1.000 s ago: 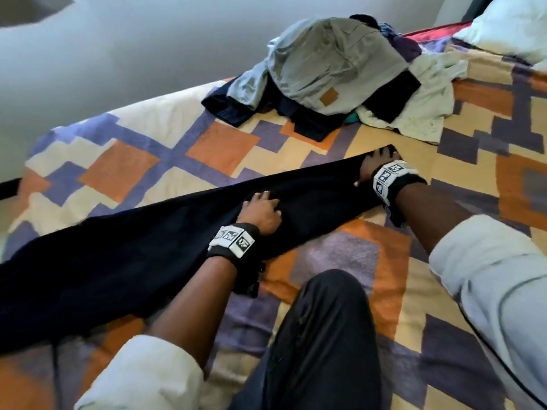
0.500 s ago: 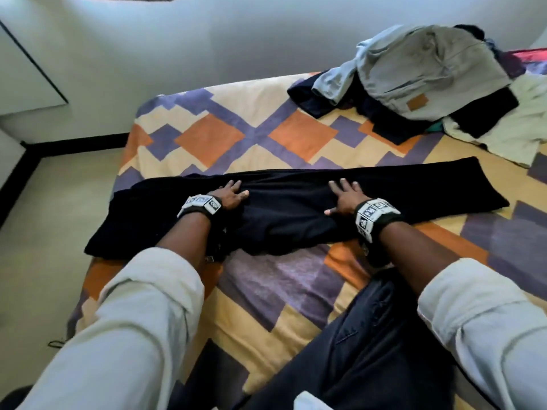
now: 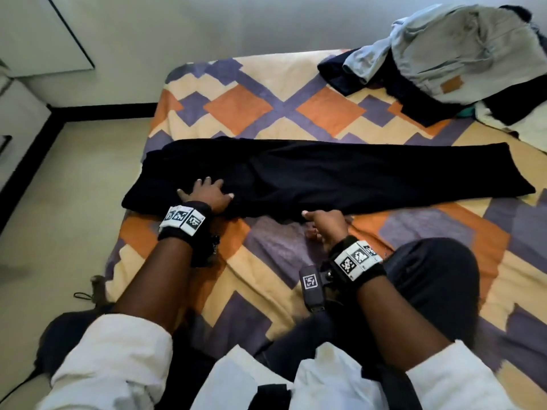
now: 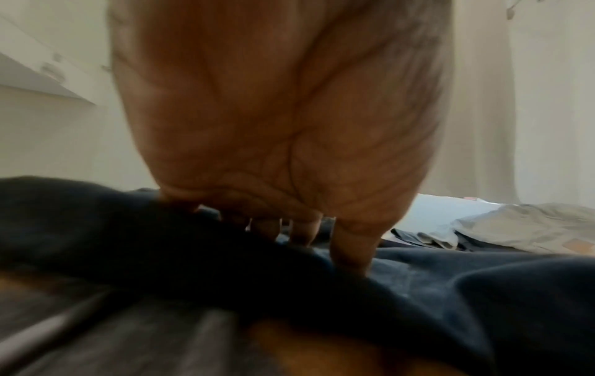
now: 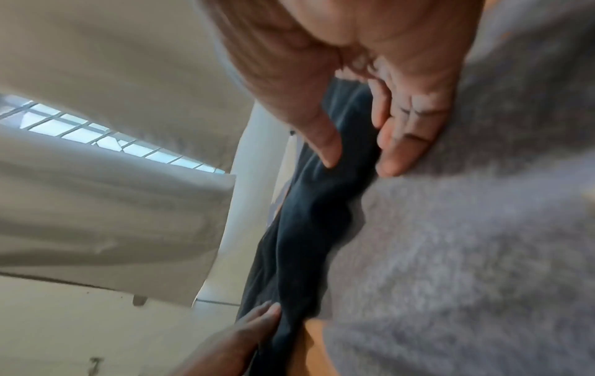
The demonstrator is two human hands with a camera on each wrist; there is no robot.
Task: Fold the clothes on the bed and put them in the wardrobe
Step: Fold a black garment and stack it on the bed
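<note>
Overhead, left hand (image 3: 207, 192) flat, fingers spread, on the dark trousers (image 3: 340, 176); wrist-view only: right hand (image 5: 370, 106) pinching their edge.

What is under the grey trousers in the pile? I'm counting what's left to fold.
Under the grey trousers lie dark navy garments and a white one; how many more are buried cannot be seen.

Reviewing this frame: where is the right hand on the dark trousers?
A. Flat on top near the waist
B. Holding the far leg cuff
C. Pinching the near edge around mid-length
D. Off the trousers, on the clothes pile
C: the right hand has thumb and fingers closed on the near edge of the dark trousers, as the right wrist view confirms.
</note>
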